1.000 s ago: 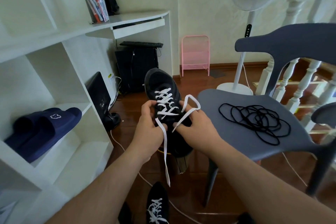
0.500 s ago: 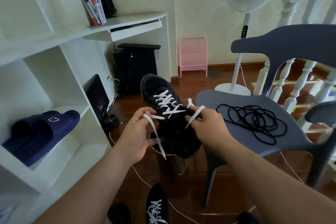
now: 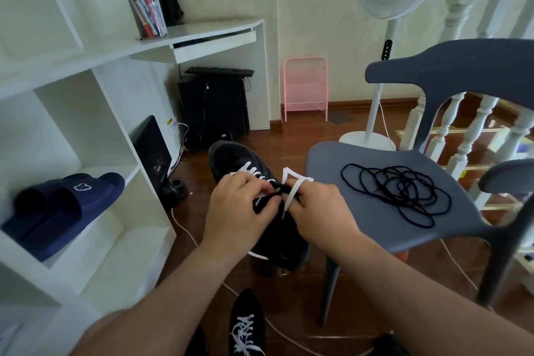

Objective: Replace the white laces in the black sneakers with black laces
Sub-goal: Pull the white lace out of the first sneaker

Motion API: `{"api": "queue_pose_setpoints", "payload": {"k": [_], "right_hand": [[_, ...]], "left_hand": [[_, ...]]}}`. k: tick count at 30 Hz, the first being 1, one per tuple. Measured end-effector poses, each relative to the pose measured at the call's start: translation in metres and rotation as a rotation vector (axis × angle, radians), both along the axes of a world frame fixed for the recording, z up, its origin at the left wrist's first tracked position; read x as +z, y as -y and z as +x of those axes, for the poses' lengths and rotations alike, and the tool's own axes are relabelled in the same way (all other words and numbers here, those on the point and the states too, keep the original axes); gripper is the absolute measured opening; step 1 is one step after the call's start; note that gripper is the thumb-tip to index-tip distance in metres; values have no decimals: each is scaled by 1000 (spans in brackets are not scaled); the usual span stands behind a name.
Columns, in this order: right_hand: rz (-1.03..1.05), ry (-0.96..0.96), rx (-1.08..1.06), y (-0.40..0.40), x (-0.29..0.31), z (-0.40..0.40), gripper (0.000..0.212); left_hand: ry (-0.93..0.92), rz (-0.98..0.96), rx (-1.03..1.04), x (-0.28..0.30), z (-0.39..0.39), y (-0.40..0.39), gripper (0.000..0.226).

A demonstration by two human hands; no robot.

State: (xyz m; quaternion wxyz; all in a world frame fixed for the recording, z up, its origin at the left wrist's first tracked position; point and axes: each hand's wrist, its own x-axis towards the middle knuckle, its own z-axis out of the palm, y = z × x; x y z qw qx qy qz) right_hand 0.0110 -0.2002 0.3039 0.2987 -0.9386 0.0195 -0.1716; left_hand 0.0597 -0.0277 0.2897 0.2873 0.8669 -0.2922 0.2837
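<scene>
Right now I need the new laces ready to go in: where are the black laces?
In the head view, right of centre, the black laces lie in a loose tangle on the grey chair's seat, right of both hands.

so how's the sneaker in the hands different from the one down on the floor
The held sneaker is up between the left hand and right hand, its white lace partly pulled loose. The floor sneaker lies untouched, fully laced. Both are black with white laces.
</scene>
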Motion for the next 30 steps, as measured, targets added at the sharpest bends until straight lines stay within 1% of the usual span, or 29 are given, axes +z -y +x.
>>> {"api": "queue_pose_setpoints", "payload": {"k": [2,5,7,8,9,10,11,13,14,15,16,19,21,22,23,26,29,30], "right_hand": [[-47,3,-4,-2,2,1,15],[-97,-12,-21,-2,2,4,22],[-133,-42,-15,-4,-1,6,26],[-143,-58,-12,-4,-3,7,28],[-146,-71,-12,-4,-4,7,30],[-137,-83,-15,-2,-3,7,31],[-109,-95,-22,2,-1,8,30],[-11,-105,-37,15,5,9,25],[22,-99,-39,20,8,9,24],[25,-86,-31,23,9,9,25],[4,-77,-13,23,10,8,27],[-119,-102,30,9,7,5,30],[-161,-113,24,0,1,5,33],[-172,-114,18,-3,0,5,34],[-180,-108,16,-5,-1,5,35],[-176,-70,6,-6,0,6,31],[-168,-55,-8,-6,-3,7,28],[-172,-55,-5,-5,-4,8,28]], "left_hand": [[8,13,37,3,0,2,21],[-30,3,83,7,-1,5,27],[-86,-19,89,5,0,6,21],[-116,-31,62,4,2,4,14],[-185,-71,0,2,5,2,6],[-312,-138,-82,2,7,-1,10],[-500,-253,-192,3,9,-5,14],[-883,-613,-472,11,12,-13,18],[-966,-751,-560,15,14,-19,20],[-974,-788,-570,18,16,-23,22],[-925,-737,-529,19,17,-25,25],[-697,-377,-322,12,12,-20,34],[-559,-199,-147,6,9,-13,27],[-499,-159,-85,5,7,-10,22],[-461,-153,-54,5,6,-8,20],[-421,-168,-49,8,4,-7,21],[-332,-115,-101,10,5,-7,8],[-296,-108,-134,10,5,-7,8]]}}
